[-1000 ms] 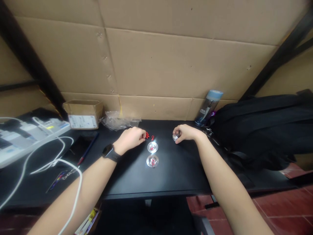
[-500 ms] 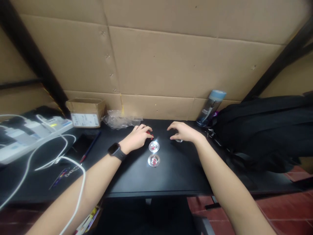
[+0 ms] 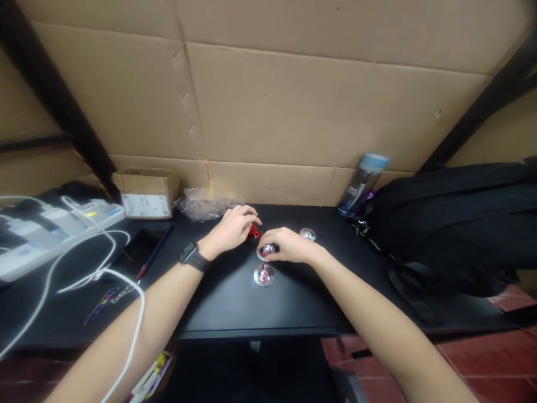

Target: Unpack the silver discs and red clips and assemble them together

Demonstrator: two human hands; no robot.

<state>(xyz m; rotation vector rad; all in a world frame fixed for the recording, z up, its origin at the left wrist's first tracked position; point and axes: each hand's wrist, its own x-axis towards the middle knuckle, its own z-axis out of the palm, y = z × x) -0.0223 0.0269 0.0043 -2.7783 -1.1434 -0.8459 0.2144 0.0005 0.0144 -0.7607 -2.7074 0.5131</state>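
Observation:
My right hand [image 3: 287, 244] reaches in over the middle of the black table, its fingers and thumb closed around a small silver cymbal [image 3: 264, 252] with red cord at its centre. Just nearer the table edge lies another small cymbal [image 3: 264, 275], a red cord on its dome. A third cymbal [image 3: 308, 234] rests farther back, behind my right wrist and partly covered. My left hand [image 3: 235, 226], a dark smartwatch on its wrist, hovers with loosely bent, parted fingers beside a bundle of red cord [image 3: 254, 232]; its palm side is hidden.
A cardboard box [image 3: 146, 193] and crumpled clear plastic [image 3: 205, 205] stand at the back left. White cables run from a power strip [image 3: 59, 235] across my left forearm. A water bottle [image 3: 363, 184] and a black backpack [image 3: 444, 224] fill the right side.
My right hand has moved left and toward me, from the far right cymbal to the middle one. My left hand has drawn back slightly left, showing more of the red cord.

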